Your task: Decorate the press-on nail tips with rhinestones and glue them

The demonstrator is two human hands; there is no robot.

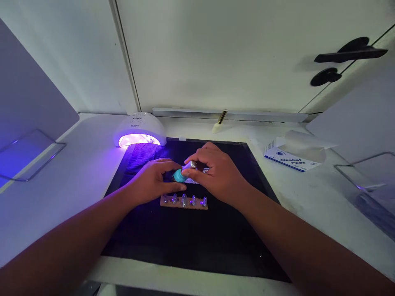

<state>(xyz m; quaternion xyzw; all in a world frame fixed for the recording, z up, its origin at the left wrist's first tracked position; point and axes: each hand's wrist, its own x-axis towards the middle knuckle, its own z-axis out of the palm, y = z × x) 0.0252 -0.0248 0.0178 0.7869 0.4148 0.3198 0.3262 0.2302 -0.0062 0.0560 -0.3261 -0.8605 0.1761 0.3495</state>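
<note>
Over the black mat, my left hand (151,181) grips a small turquoise nail polish bottle (179,176) between thumb and fingers. The fingers of my right hand (217,170) are closed on its silvery cap (189,165); the bottle is tilted, and whether the cap is loose from it I cannot tell. Just in front of my hands lies a tan strip (179,206) bearing several shiny false nails (184,200). Another glittery, light-coloured piece (193,180) shows behind the bottle, partly hidden by my right hand.
A white nail lamp (142,123) glows purple at the mat's far left corner. The black mat (191,238) covers the middle of the white table. At right sits an opened alcohol pads box (290,160). A white-and-gold brush-like item (219,121) leans at the back.
</note>
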